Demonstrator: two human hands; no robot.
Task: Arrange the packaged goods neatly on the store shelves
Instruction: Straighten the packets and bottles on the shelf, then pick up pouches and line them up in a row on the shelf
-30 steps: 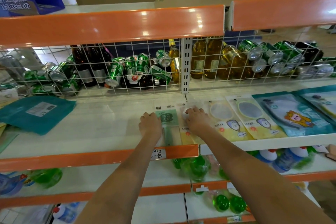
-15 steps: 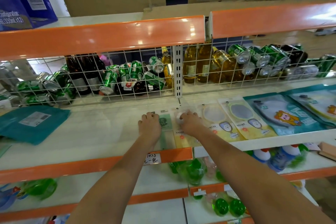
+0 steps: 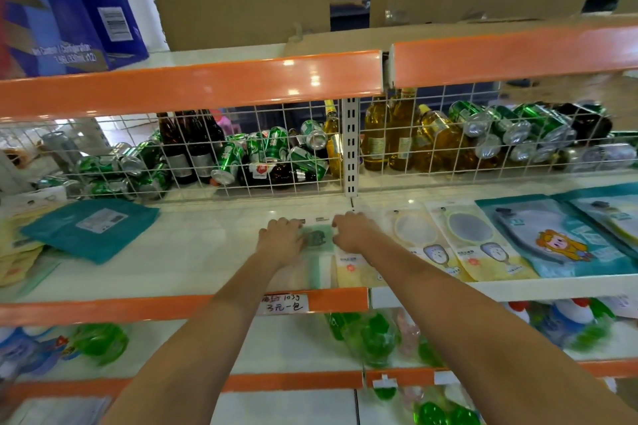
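A flat pale-green packet [image 3: 316, 240] lies on the white middle shelf [image 3: 193, 252], just left of a row of yellow packets [image 3: 355, 269]. My left hand [image 3: 279, 243] holds the packet's left edge with curled fingers. My right hand [image 3: 352, 233] holds its right edge the same way, and its wrist lies over the nearest yellow packet. More flat packets continue to the right: yellow ones [image 3: 480, 245], then teal ones with a cartoon figure [image 3: 559, 245]. Both hands hide the packet's sides.
A teal pouch [image 3: 89, 228] and yellowish packets [image 3: 17, 252] lie at the shelf's left. Behind, a wire grid [image 3: 241, 155] fences in green cans and bottles. An orange rail [image 3: 193, 86] runs overhead. A handwritten price tag [image 3: 284, 304] hangs on the front edge; green bottles fill the lower shelves.
Both hands stay on the green packet and have drawn slightly closer together over it. The view has tilted upward, so more of the top shelf shows.
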